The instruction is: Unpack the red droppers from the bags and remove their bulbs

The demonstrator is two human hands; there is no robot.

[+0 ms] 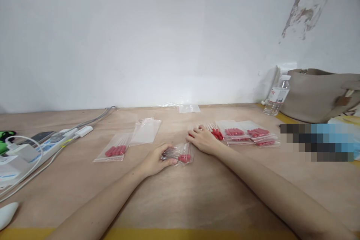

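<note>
My left hand [157, 160] is closed on a small clear zip bag [172, 153], thumb in front and fingers behind. Several red-handled sticks [184, 158] show in the bag's right end. My right hand [203, 139] reaches over a pile of loose red-handled sticks [216, 134] with thin pale tips. Its fingers are bent and apart on the pile's left side, and the fingertips are partly hidden. Filled zip bags [234, 132] lie overlapping to the right of the pile. Another filled bag [116, 151] lies left of my left hand.
Flat bags without sticks [146, 132] lie beyond my left hand, and another bag [189, 108] lies by the wall. A power strip [50, 146] with cables runs along the left. At the right stand a water bottle [277, 97] and a grey-beige handbag [312, 95].
</note>
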